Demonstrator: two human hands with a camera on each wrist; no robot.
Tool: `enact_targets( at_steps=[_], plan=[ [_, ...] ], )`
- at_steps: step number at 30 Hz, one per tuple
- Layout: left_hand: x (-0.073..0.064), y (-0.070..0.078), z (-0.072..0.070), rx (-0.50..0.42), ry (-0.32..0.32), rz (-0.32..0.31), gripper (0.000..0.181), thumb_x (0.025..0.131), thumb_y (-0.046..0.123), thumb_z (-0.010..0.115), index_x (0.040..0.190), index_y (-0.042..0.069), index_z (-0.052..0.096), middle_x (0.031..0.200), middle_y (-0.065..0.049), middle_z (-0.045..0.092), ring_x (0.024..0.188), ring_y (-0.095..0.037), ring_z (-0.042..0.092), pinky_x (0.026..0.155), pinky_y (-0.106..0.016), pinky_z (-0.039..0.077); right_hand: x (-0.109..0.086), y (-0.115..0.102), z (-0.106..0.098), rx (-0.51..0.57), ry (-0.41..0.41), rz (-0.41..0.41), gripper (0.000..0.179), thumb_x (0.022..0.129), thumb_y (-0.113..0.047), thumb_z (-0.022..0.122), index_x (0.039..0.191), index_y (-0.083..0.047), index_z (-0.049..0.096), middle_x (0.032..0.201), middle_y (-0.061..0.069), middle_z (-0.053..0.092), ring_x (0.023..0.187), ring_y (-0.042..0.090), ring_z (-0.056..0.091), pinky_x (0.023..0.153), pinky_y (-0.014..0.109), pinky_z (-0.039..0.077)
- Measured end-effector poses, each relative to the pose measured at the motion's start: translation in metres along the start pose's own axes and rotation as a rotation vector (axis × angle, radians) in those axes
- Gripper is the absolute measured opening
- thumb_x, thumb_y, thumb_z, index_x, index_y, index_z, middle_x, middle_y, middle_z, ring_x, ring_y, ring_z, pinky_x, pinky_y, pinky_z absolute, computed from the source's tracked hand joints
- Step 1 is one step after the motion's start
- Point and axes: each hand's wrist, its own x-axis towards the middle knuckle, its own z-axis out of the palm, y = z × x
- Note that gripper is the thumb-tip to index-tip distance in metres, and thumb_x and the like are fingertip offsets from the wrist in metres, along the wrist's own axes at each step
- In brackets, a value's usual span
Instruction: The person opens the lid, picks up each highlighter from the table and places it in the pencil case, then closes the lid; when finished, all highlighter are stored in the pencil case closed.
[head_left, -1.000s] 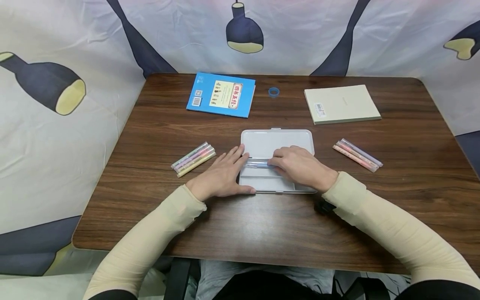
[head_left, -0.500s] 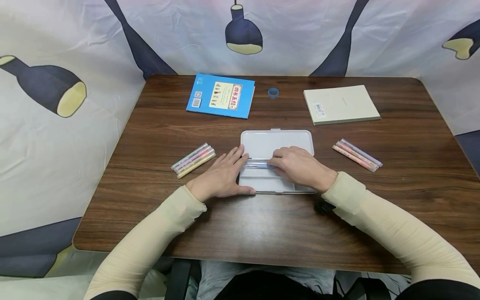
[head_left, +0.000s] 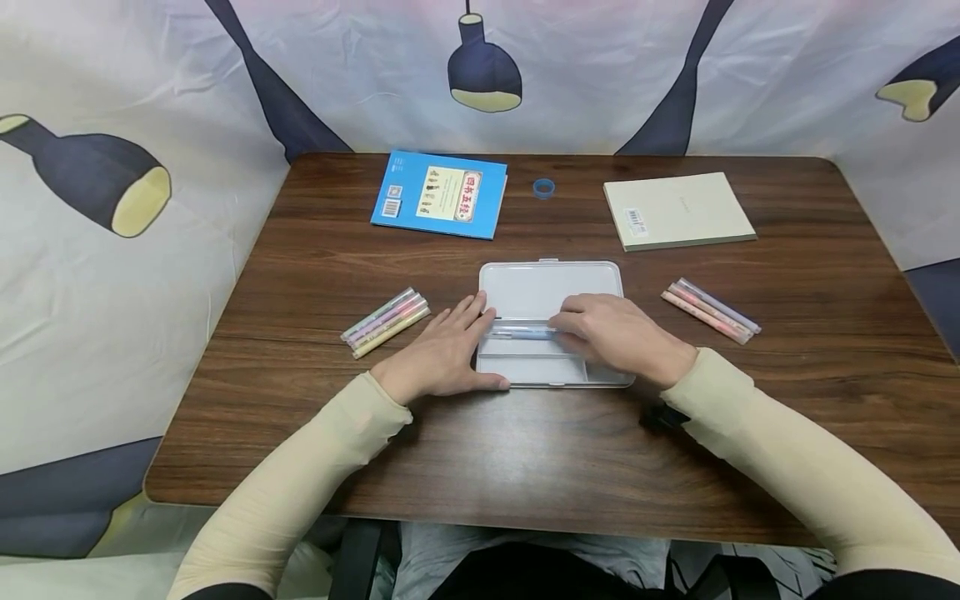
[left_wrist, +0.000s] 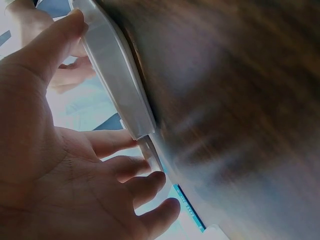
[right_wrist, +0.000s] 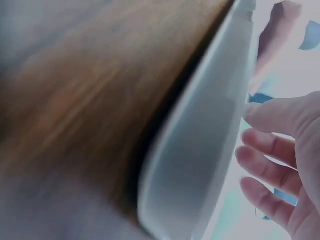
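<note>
A white pencil case (head_left: 551, 283) lies with its lid raised back at the middle of the table. In its upper compartment sits what looks like a clear, bluish pen (head_left: 517, 332); its right end is hidden behind the right hand. Along the case's left side rests my left hand (head_left: 446, 346), fingers spread, thumb at the near left corner. My right hand (head_left: 611, 333) hovers above the right part of the case, near the pen. In the right wrist view, its fingers (right_wrist: 270, 170) are loosely bent, with nothing visible held between them and the thumb.
Several pastel markers (head_left: 386, 322) lie left of the case, and a smaller group of markers (head_left: 711, 310) lies to its right. Toward the back are a blue book (head_left: 440, 194), a roll of blue tape (head_left: 543, 188) and a cream notebook (head_left: 678, 211).
My right hand has shifted slightly right, baring more of the pen in the case. The left hand stays where it was. The head view has tilted a little.
</note>
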Motion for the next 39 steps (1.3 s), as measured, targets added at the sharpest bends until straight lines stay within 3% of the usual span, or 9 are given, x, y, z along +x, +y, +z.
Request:
enact_targets(
  at_steps=[7,15,24,31,39],
  plan=[
    [0.000,0.000,0.000,0.002,0.003,0.004,0.108,0.084,0.070,0.063,0.160,0.009,0.017,0.167,-0.011,-0.004,0.154,-0.027,0.001,0.123,-0.049,0.009,-0.031,0.018,-0.018,0.024,0.099,0.083,0.022,0.086,-0.004,0.076,0.108,-0.004,0.074,0.096,0.006,0.067,0.079,0.017,0.064,0.068,0.037,0.054],
    [-0.001,0.000,0.001,-0.007,-0.003,0.001,0.107,0.084,0.070,0.063,0.160,0.009,0.017,0.167,-0.011,-0.005,0.154,-0.027,0.000,0.123,-0.049,0.009,-0.076,0.049,-0.032,-0.062,0.171,0.253,0.028,0.083,-0.003,0.077,0.111,-0.007,0.074,0.097,0.006,0.069,0.076,0.018,0.064,0.062,0.042,0.051],
    [-0.001,0.000,0.000,-0.007,0.003,0.007,0.107,0.085,0.069,0.063,0.160,0.009,0.017,0.167,-0.011,-0.004,0.154,-0.027,0.001,0.123,-0.049,0.009,-0.122,0.065,-0.043,-0.094,0.112,0.450,0.031,0.085,-0.005,0.075,0.115,-0.009,0.073,0.095,0.006,0.066,0.076,0.022,0.059,0.063,0.050,0.048],
    [-0.002,0.000,-0.001,-0.007,0.001,0.004,0.107,0.085,0.070,0.063,0.160,0.009,0.017,0.167,-0.011,-0.005,0.154,-0.027,0.000,0.123,-0.049,0.009,-0.136,0.070,-0.045,-0.093,0.074,0.499,0.031,0.084,-0.004,0.076,0.115,-0.006,0.072,0.102,0.010,0.068,0.084,0.028,0.064,0.068,0.056,0.049],
    [-0.001,-0.001,0.000,-0.007,0.005,0.007,0.108,0.084,0.070,0.063,0.160,0.009,0.016,0.167,-0.011,-0.005,0.154,-0.027,0.000,0.123,-0.049,0.008,-0.138,0.071,-0.042,-0.118,0.078,0.486,0.025,0.086,-0.006,0.076,0.111,-0.007,0.073,0.093,0.007,0.068,0.074,0.024,0.062,0.062,0.052,0.049]
  ],
)
